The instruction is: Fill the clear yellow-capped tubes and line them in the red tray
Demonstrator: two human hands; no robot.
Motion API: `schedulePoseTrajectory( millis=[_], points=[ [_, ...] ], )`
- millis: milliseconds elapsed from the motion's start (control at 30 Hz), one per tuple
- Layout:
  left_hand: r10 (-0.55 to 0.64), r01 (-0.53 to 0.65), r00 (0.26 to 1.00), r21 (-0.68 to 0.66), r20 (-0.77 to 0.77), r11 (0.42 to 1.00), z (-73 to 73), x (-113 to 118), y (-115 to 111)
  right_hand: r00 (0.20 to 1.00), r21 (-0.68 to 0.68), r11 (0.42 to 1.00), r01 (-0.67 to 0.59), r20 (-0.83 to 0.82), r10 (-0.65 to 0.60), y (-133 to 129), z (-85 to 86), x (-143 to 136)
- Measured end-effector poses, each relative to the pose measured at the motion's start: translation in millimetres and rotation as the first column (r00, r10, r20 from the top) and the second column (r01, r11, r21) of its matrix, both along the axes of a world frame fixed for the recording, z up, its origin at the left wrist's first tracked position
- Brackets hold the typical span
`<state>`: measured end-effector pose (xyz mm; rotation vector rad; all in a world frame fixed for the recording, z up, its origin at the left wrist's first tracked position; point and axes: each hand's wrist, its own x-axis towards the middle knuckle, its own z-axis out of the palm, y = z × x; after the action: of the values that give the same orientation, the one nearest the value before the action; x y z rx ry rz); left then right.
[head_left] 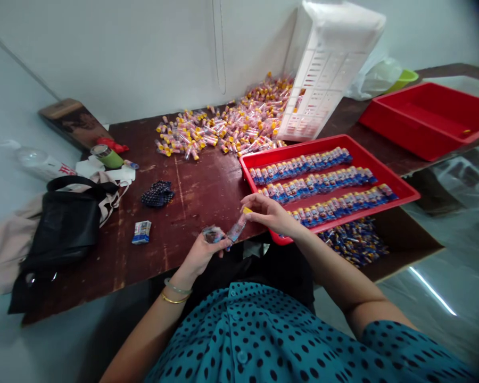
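Note:
My right hand (272,215) is closed on a small clear tube (238,226), pinching it near its yellow cap. The tube slants down to the left, and its lower end meets my left hand (203,254). In that left hand, fingers closed, is a small bunch of clear printed plastic sleeves (213,233). Whether the tube's end sits inside a sleeve is too small to tell. Just right of my right hand is a red tray (407,196) with three rows of yellow-capped tubes (309,185) in blue printed wraps.
Loose yellow-capped tubes (223,130) are heaped against the wall, beside a tilted white crate (317,74). A stack of printed sleeves (141,232), a dark cloth (157,193) and a black bag (67,223) lie left. Below the tray is an open cardboard box (411,242); another red bin (407,127) stands right.

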<state>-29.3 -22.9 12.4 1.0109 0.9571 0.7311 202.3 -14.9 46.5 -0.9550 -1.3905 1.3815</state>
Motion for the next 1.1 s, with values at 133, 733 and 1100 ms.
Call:
schedulePoseTrajectory(
  millis=[133,733,1100],
  points=[
    [-0.026,0.026,0.999,0.003,-0.027,1.0,-3.8,8.9,-5.0,0.984,0.06,0.991,0.119,0.127,-0.125,-8.8,-12.8,-7.4],
    [0.052,-0.043,0.998,-0.184,0.046,0.982,-9.8,28.7,-18.4,0.967,-0.004,0.972,0.236,0.102,-0.234,-50.4,-40.2,-32.8],
    [0.064,-0.057,0.997,-0.165,0.038,0.985,-9.3,28.8,-16.5,0.968,-0.022,0.969,0.246,0.064,-0.244,-49.4,-38.5,-33.6]
  ],
)
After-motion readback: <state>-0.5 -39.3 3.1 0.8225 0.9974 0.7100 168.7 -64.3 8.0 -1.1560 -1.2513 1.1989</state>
